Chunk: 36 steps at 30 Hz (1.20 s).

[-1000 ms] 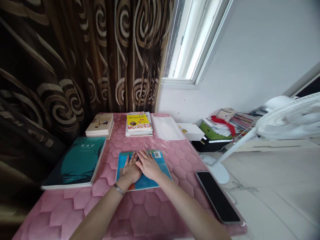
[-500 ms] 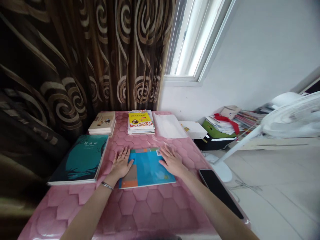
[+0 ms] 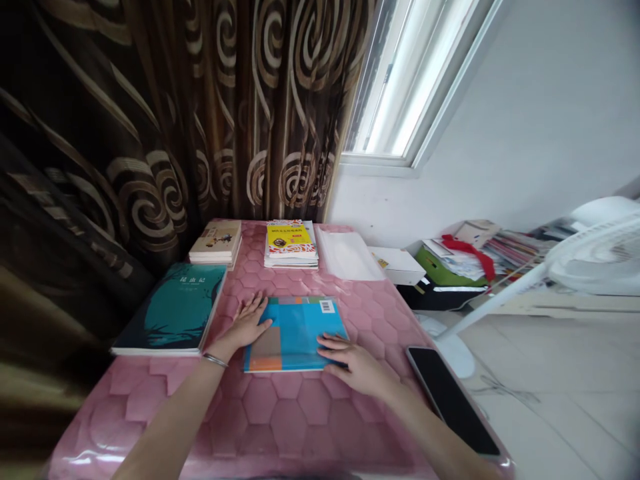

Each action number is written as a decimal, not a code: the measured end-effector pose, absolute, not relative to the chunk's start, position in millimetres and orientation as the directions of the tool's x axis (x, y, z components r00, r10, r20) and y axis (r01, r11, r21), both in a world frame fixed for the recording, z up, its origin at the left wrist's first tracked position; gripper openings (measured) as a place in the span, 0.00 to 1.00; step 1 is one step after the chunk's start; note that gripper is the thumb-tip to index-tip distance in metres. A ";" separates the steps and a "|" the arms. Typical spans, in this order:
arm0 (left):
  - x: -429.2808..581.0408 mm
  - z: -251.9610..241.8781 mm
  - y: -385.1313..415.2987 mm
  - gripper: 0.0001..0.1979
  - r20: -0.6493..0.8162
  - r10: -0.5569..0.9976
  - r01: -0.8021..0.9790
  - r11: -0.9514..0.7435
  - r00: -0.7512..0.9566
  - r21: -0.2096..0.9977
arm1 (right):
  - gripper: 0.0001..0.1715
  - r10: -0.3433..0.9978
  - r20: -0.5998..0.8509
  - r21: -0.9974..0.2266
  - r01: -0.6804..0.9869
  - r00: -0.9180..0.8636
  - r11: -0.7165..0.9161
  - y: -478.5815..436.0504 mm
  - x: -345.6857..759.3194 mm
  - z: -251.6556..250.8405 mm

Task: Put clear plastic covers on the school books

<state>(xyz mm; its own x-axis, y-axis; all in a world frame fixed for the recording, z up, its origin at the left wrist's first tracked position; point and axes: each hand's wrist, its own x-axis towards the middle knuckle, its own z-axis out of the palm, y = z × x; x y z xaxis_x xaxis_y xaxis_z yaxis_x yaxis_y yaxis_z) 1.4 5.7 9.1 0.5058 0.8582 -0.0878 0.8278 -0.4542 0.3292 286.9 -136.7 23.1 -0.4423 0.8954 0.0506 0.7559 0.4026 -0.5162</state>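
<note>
My left hand (image 3: pixel 247 325) and right hand (image 3: pixel 357 363) lie open, flat, holding nothing, on the thin blue paperback book (image 3: pixel 295 333). I'd press evenly.

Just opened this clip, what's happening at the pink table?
A person has both hands on a blue book lying flat and closed on the pink table. The left hand rests flat at its left edge, the right hand on its near right corner. A teal book lies left, a phone right.

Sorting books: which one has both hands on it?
The light blue book, mid-table, alone is touched: left hand on its left edge, right hand on its near right corner.
</note>
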 end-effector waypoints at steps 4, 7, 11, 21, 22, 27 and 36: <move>-11.2 12.1 11.0 0.29 -0.014 0.836 0.723 -0.467 0.549 0.509 | 0.18 0.929 0.051 -0.602 0.731 -0.367 0.322 -134.8 281.4 32.5; -25.3 15.8 6.2 0.29 0.036 0.848 0.567 -0.384 0.529 0.728 | 0.21 0.956 0.042 -0.638 0.728 -0.290 0.249 -132.0 279.9 36.6; -44.5 15.8 -8.5 0.37 0.022 0.852 0.268 -0.190 0.523 0.945 | 0.22 0.991 0.009 -0.568 0.815 -0.133 0.115 -119.3 282.8 47.1; -26.3 8.7 -6.4 0.17 0.114 0.940 0.248 -0.200 0.321 0.948 | 0.16 0.982 0.176 -0.696 0.715 0.074 0.071 -89.6 302.4 59.8; -23.2 7.8 -3.9 0.17 0.133 0.948 0.245 -0.208 0.288 0.947 | 0.17 0.974 0.198 -0.719 0.691 0.111 0.067 -86.2 306.9 57.0; -13.2 -3.4 4.0 0.20 0.256 0.966 0.295 -0.252 0.025 0.921 | 0.19 0.911 0.307 -0.776 0.626 0.275 0.073 -43.5 324.7 55.6; -8.3 -18.0 1.3 0.15 0.401 0.898 0.703 -0.403 0.181 0.586 | 0.11 0.841 0.327 -0.718 0.692 0.431 -0.076 81.1 319.2 88.5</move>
<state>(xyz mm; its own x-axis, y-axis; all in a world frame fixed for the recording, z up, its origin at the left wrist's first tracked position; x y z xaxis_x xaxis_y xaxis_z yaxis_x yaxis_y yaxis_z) -8.3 1.3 -18.0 0.1808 0.8979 0.4014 0.7032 -0.4034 0.5855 319.2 81.1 88.5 0.4315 0.8408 0.3269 0.6919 -0.0759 -0.7180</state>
